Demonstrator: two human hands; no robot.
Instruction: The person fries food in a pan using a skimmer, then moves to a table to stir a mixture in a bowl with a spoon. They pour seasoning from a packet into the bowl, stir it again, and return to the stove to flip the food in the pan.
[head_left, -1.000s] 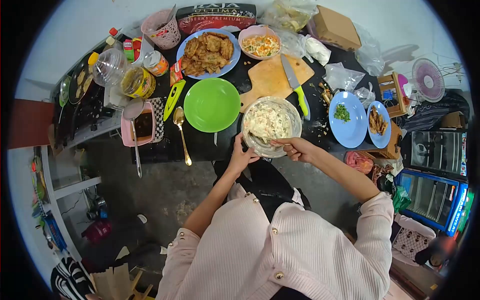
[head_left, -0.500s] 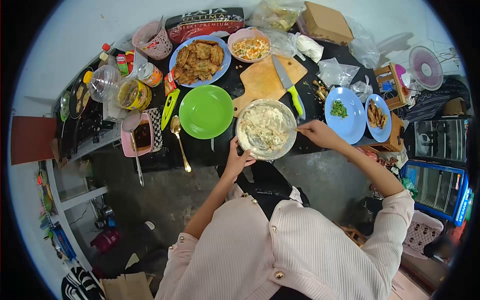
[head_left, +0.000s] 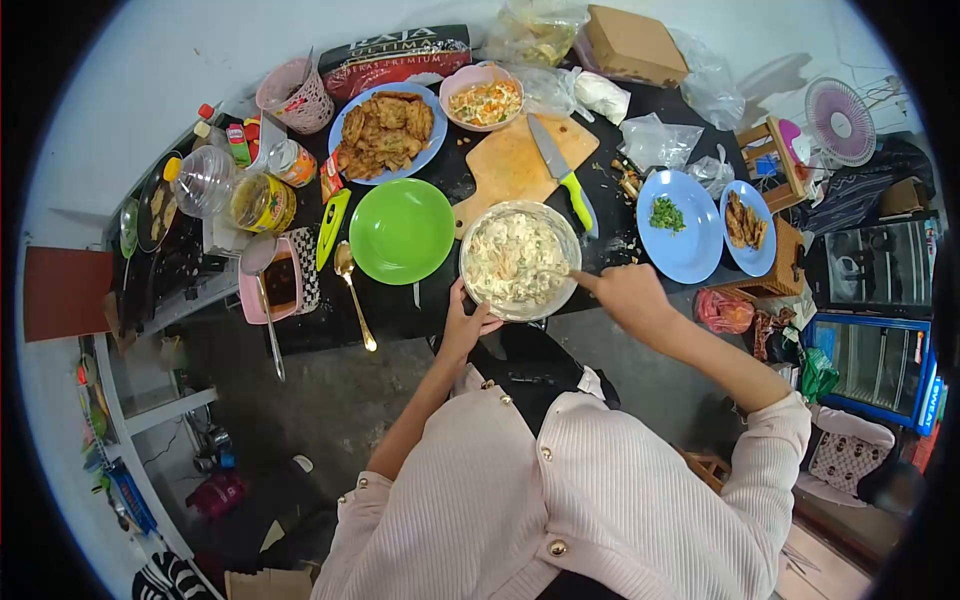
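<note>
Batter (head_left: 512, 258), pale, lumpy and flecked with green, lies in a round mixing bowl (head_left: 516, 313) near the front edge of the bench (head_left: 322, 328), by the near side of the cutting board (head_left: 515, 165). I cannot tell whether the bowl rests partly on the board. My left hand (head_left: 466, 328) is spread and cupped against the bowl's near left side, thumb apart from the fingers. My right hand (head_left: 635, 300) pinches the handle of a thin utensil (head_left: 555, 271) at the bowl's right rim; its working end is hidden in the mix, so I can't tell spoon from fork.

I judge this as stirring. To do it well, I'd let the left hand brace against each push, because the bowl is so near the edge. I'd favour low, scraping turns along the wall, folding the lumps inward from the rim, and keep the wrist loose so nothing slops out.

Left of the bowl are a green plate (head_left: 402, 232), a gold spoon (head_left: 354, 300) and a ladle (head_left: 268, 305) laid across a pink container of dark liquid (head_left: 252, 302). Beyond them, fritters (head_left: 385, 132) are heaped on a blue plate (head_left: 436, 112), beside a pink bowl of shredded vegetables (head_left: 488, 102). A knife (head_left: 552, 152) lies over the board's right side; I'd keep the right elbow and sleeve low and away from it. Farther right, chopped greens (head_left: 666, 213) sit on another blue plate (head_left: 690, 252).
</note>
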